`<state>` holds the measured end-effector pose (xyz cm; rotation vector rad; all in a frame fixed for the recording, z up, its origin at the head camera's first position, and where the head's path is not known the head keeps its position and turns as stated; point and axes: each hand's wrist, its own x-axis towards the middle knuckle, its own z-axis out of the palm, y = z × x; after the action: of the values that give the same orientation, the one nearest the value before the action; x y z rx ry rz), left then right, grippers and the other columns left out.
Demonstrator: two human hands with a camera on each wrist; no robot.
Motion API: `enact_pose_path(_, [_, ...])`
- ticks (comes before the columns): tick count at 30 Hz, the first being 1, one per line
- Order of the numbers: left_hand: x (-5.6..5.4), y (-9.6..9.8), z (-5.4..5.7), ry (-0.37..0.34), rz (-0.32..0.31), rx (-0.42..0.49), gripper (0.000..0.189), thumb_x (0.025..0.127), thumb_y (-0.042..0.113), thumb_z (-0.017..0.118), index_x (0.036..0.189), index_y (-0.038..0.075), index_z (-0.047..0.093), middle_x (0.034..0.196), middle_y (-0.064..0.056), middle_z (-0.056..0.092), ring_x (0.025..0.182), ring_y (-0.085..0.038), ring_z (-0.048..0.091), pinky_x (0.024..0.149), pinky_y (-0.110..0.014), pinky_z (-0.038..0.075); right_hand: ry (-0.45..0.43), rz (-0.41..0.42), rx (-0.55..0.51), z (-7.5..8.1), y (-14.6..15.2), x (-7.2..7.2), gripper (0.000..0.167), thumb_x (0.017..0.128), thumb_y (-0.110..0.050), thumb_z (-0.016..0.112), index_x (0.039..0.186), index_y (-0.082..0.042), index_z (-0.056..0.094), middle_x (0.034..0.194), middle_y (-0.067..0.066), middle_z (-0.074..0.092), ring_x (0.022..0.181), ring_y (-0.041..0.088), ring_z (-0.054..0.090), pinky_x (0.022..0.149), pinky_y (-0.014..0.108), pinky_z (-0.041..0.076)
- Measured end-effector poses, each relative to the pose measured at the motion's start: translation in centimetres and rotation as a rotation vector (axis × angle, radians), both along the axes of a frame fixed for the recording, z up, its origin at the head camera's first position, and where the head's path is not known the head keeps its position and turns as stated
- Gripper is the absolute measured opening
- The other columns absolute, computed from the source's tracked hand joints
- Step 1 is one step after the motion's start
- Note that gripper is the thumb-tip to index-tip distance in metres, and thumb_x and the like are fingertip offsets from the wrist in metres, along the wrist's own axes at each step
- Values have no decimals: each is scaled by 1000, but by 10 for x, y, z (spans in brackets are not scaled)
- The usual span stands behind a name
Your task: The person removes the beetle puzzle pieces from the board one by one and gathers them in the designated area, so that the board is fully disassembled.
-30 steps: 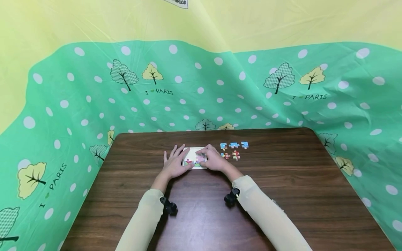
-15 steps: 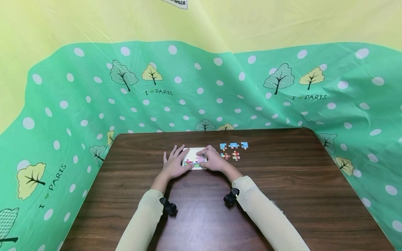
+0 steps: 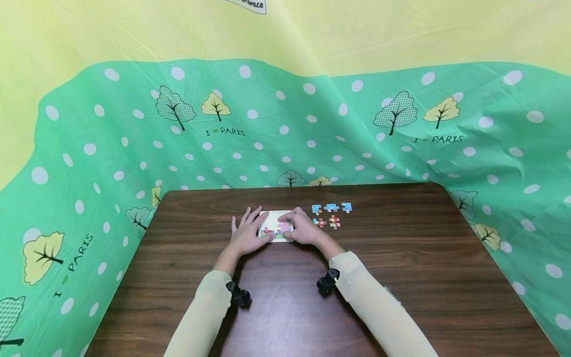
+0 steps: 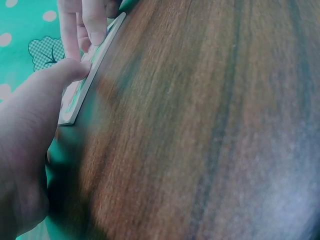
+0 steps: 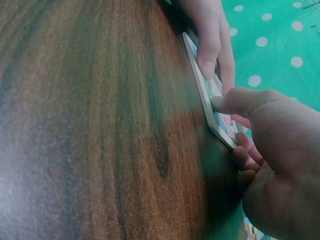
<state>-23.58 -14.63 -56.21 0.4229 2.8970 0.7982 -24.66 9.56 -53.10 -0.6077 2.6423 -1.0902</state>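
A small white jigsaw puzzle board lies on the table between both hands, with colourful pieces along its lower part. My left hand rests over its left side, fingers straight and spread, thumb on the lower edge. My right hand is at the right side, fingers bent, with thumb and index finger on either side of a pink-printed puzzle piece in the board. In the right wrist view the right thumb presses on the board's face and the smaller fingers curl beside its edge. The left fingertips are hidden in the left wrist view.
To the right of the board lie loose puzzle pieces in two rows: blue ones behind, red and yellow ones in front. The brown wooden table ends at a green dotted curtain at the back and sides.
Both hands and the board stay in place. The head view shifts by only a few pixels.
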Motion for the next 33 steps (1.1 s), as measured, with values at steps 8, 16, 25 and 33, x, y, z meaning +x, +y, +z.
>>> enact_pose_path(8, [-2, 0, -3, 4, 0, -6, 89, 98, 67, 67, 175, 28, 44, 190, -4, 29, 180, -40, 11, 135, -84, -5, -20, -7, -2, -1, 1, 0, 45, 98, -12, 85, 141, -7, 76, 134, 20, 58, 121, 30, 53, 111, 50, 50])
enact_pose_path(16, [-4, -2, -6, 5, 0, 0, 90, 97, 68, 68, 174, 28, 44, 190, -4, 29, 180, -40, 11, 135, -85, -5, -23, -15, 12, -1, 1, 1, 45, 99, -14, 84, 143, -11, 75, 134, 19, 57, 119, 29, 52, 109, 51, 52])
enact_pose_path(25, [-4, -2, -6, 8, -4, 2, 90, 98, 68, 68, 174, 28, 44, 190, -5, 29, 180, -41, 11, 135, -85, -5, 4, -16, 15, 0, 1, 1, 46, 97, -10, 83, 143, -9, 76, 131, 19, 59, 117, 28, 53, 109, 49, 51])
enact_pose_path(33, [-4, -1, -5, 8, 0, -2, 90, 97, 66, 70, 174, 27, 45, 189, -5, 30, 180, -41, 11, 135, -85, -4, 46, -13, -1, 0, 2, 1, 45, 96, -5, 80, 141, -7, 78, 125, 19, 61, 110, 25, 53, 102, 42, 50])
